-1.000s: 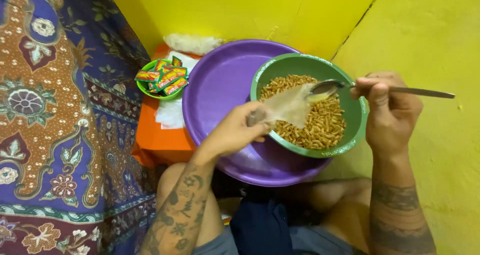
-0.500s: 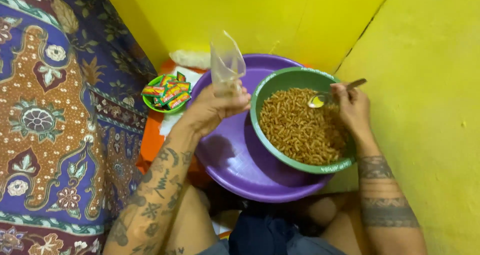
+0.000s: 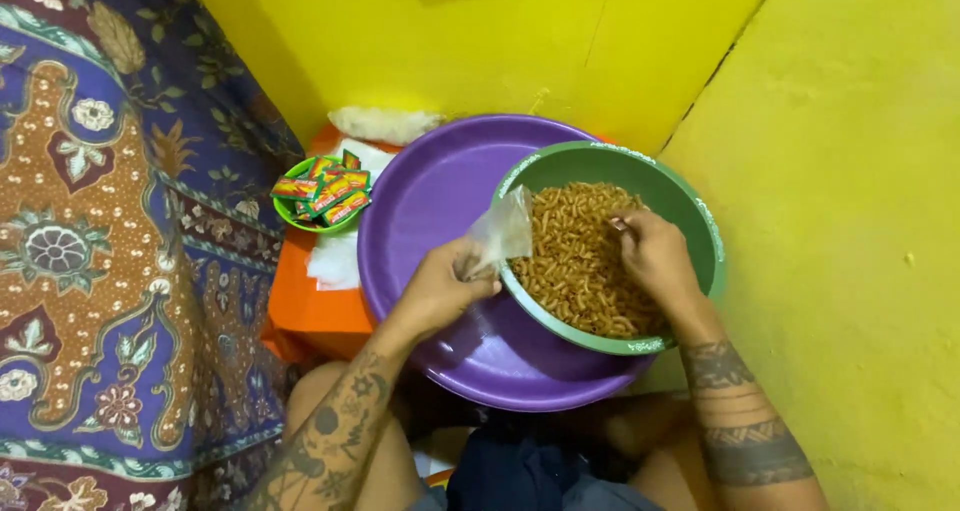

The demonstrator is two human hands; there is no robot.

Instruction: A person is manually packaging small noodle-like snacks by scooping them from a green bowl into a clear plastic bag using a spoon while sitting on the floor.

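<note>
Left hand (image 3: pixel 440 293) first: we have its fingers pinched together on the mouth of a small clear plastic bag (image 3: pixel 502 233), which sticks up from the grip and leans over the near-left rim of the green bowl (image 3: pixel 706 233). Our right hand (image 3: pixel 655 256) is down inside that bowl, fingers curled together among the brown fried snack pieces (image 3: pixel 575 261); whether it is clamped on anything we cannot tell, since the fingertips are hidden by the hand itself. We count 2 hands at work, both with tattooed forearms.

That bowl sits tilted in the right half of a wide purple basin (image 3: pixel 430 201), its far side against the yellow wall (image 3: pixel 480 41). Just left of the basin we see an orange stool or box (image 3: pixel 310 316) carrying a small green bowl (image 3: pixel 285 211) heaped with little red, green and yellow sachets (image 3: pixel 330 193), with white plastic (image 3: pixel 335 261) lying beside it and a white bundle (image 3: pixel 385 123) behind, near the wall. A patterned blue and brown cloth (image 3: pixel 110 271) fills the left side.
</note>
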